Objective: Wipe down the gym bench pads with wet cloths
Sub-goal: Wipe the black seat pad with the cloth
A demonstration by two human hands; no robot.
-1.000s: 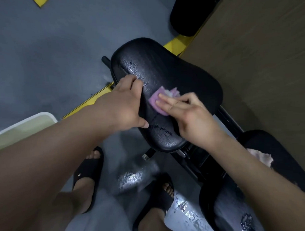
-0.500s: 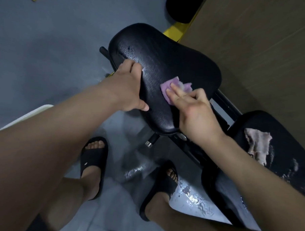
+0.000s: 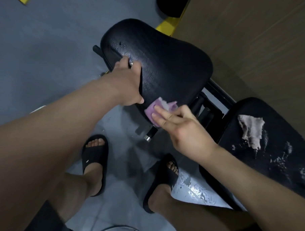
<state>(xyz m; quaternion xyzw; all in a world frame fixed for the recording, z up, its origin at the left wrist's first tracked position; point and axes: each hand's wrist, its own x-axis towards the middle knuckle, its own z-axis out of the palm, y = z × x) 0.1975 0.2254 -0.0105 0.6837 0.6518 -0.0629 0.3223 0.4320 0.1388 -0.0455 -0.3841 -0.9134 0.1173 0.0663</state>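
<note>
Left hand grips seat pad left edge; right hand, fingers flat, presses purple cloth onto pad's near edge.

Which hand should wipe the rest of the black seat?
Right hand: its fingers press the purple cloth on the seat pad. The left hand holds no cloth; it grips the pad's edge.

The premises were a gym. A black padded seat with a textured cover sat on a black metal frame with a pull-pin adjuster, and a second black pad lay beside it. The floor was grey, marked with yellow lines; the wall was wood-effect panelling.
</note>
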